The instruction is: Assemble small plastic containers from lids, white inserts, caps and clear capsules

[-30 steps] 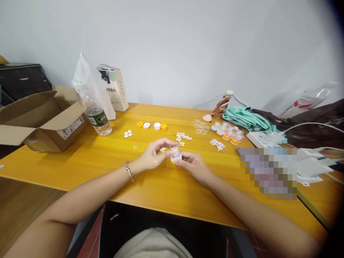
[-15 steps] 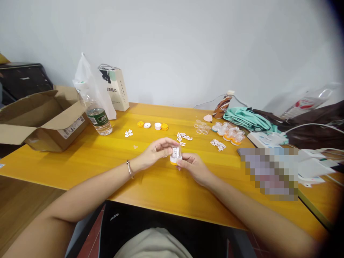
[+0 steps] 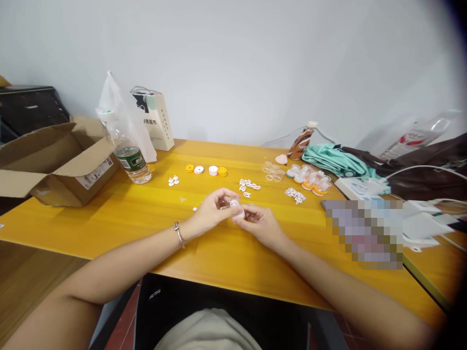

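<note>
A small clear plastic container (image 3: 238,212) with a white and orange base is held tilted between my two hands. My left hand (image 3: 213,212) closes round its clear upper part, the thumb lying across the front. The fingers of my right hand (image 3: 263,225) pinch it by the base, covering much of the orange. Just beyond my hands lie white openwork plastic pieces (image 3: 248,184). A small white piece (image 3: 195,209) rests beside my left hand. Farther back are orange caps (image 3: 222,171) and white caps (image 3: 199,169), with small white discs (image 3: 175,180) to their left.
Clear rings (image 3: 273,171), assembled clear containers (image 3: 310,179) and more openwork pieces (image 3: 295,195) lie right of centre. A water bottle (image 3: 134,165) and cardboard box (image 3: 76,180) stand left. A coffee bottle (image 3: 302,141), folded teal cloth (image 3: 330,158) and power strip (image 3: 355,189) are right.
The container has tipped from upright toward the left. My left thumb has moved across its front, and my fingers cover more of it. The small white piece beside my left hand now shows.
</note>
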`<state>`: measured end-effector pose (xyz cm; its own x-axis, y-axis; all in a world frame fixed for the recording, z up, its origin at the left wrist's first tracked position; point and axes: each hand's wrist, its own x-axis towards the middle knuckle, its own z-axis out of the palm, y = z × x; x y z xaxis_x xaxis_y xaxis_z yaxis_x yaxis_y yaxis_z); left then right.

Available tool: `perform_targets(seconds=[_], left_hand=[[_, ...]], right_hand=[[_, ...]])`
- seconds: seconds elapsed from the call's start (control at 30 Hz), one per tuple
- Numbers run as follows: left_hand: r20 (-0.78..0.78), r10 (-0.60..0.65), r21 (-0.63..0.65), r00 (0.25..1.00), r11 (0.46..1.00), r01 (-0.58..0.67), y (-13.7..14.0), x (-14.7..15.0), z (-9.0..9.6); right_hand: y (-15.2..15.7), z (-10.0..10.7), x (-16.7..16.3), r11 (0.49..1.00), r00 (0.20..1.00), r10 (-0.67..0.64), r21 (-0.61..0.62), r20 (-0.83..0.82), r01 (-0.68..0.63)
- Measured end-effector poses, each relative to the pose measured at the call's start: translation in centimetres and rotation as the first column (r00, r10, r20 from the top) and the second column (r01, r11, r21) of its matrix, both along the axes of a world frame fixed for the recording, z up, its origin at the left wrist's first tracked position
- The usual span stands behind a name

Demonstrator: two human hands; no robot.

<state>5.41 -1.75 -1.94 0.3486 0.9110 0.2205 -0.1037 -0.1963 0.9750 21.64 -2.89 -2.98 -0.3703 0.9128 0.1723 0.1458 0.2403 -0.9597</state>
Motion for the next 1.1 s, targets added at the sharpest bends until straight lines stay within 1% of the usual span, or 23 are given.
perform_targets(seconds=[0.07,0.1,0.23,0.37,0.47,0.57,0.67,0.77,0.83,0.9,0.97,1.03,1.1], left_hand=[[-0.019,0.069,0.026,0.997,0.997,-0.068,-0.1,0.0,-0.1],[-0.022,0.068,0.043,0.997,0.997,-0.067,-0.1,0.0,0.0],[0.001,-0.041,0.051,0.999,0.998,0.041,0.0,-0.5,0.6],[0.0,-0.077,0.045,0.997,0.996,0.077,0.1,-0.6,0.8],[0.003,-0.046,0.05,0.999,0.998,0.045,0.2,-0.5,0.4],[0.021,0.014,0.062,1.0,0.998,-0.015,0.3,-0.2,0.0],[0.022,0.033,0.094,0.999,0.995,-0.035,0.2,-0.2,0.0],[0.008,-0.04,0.096,0.999,0.995,0.039,0.3,-0.5,0.4],[0.004,-0.147,0.067,0.989,0.987,0.146,0.5,-1.0,0.6],[0.02,-0.25,0.03,0.968,0.968,0.25,0.6,-1.3,0.8],[0.044,-0.315,0.001,0.948,0.949,0.315,0.6,-1.5,0.8],[0.068,-0.325,-0.007,0.943,0.945,0.326,0.6,-1.3,0.6],[0.079,-0.273,0.009,0.959,0.962,0.273,0.4,-1.1,0.4]], right_hand=[[-0.1,-0.1,0.0,1.0,0.999,-0.017,0.024,0.034,0.017],[-0.1,-0.1,0.0,1.0,0.999,-0.013,0.018,0.032,0.012],[0.0,0.1,0.0,0.999,0.999,-0.007,-0.032,-0.036,0.006],[0.2,0.3,0.0,0.998,0.997,-0.043,-0.058,-0.057,0.04],[0.2,0.1,0.1,0.998,0.998,-0.048,-0.046,-0.051,0.046],[0.3,-0.3,0.1,0.999,0.999,-0.043,0.006,-0.029,0.044],[0.3,-0.5,0.3,0.998,0.999,-0.039,0.044,-0.011,0.04],[0.2,-0.2,0.3,1.0,0.999,-0.012,-0.001,-0.039,0.011],[0.0,0.2,0.2,0.998,0.997,0.019,-0.066,-0.077,-0.024],[-0.3,0.5,0.0,0.991,0.992,0.045,-0.124,-0.114,-0.059],[-0.4,0.7,-0.1,0.985,0.988,0.053,-0.155,-0.143,-0.075],[-0.5,0.9,-0.1,0.984,0.986,0.043,-0.161,-0.161,-0.069],[-0.4,0.8,-0.2,0.985,0.986,0.037,-0.162,-0.164,-0.063]])
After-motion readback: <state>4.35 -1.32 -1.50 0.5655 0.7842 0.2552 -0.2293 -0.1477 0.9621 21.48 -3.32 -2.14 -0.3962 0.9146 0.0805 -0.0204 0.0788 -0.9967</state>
